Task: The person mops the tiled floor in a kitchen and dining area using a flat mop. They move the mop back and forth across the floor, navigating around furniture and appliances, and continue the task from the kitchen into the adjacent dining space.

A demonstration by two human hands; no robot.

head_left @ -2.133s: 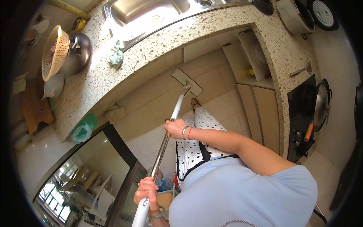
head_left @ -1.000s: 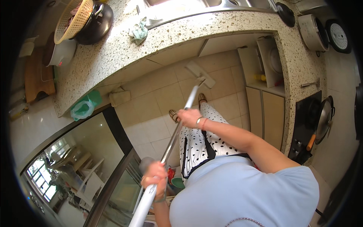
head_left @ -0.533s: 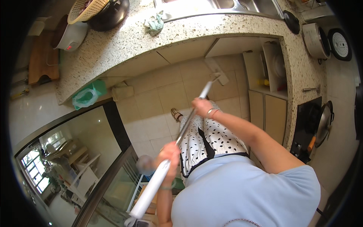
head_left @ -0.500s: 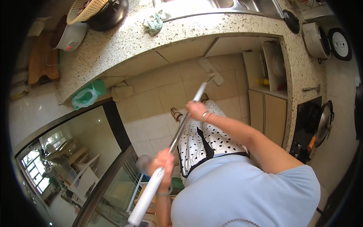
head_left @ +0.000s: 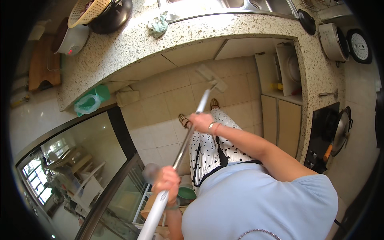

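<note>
A flat mop (head_left: 186,146) with a white and metal handle slants across the view, from the lower left up to the floor. My left hand (head_left: 166,182) is closed around the handle's upper part, just above the thick white grip. Farther along, my right hand (head_left: 201,122) wraps the handle near its white lower section. The mop's flat rectangular head (head_left: 212,79) rests on the tiled floor (head_left: 168,94) beyond my feet, slightly blurred by motion.
A speckled counter (head_left: 192,28) with a sink (head_left: 240,5) curves around ahead. A green bin (head_left: 94,100) stands left, beside the glass door (head_left: 108,136). Right are an open cabinet (head_left: 282,104) and a stove (head_left: 322,132). A green basin (head_left: 187,193) sits near my left arm.
The mop head has swept left across the floor and slightly nearer. My right hand moved left and down with the handle; my left hand shifted slightly down.
</note>
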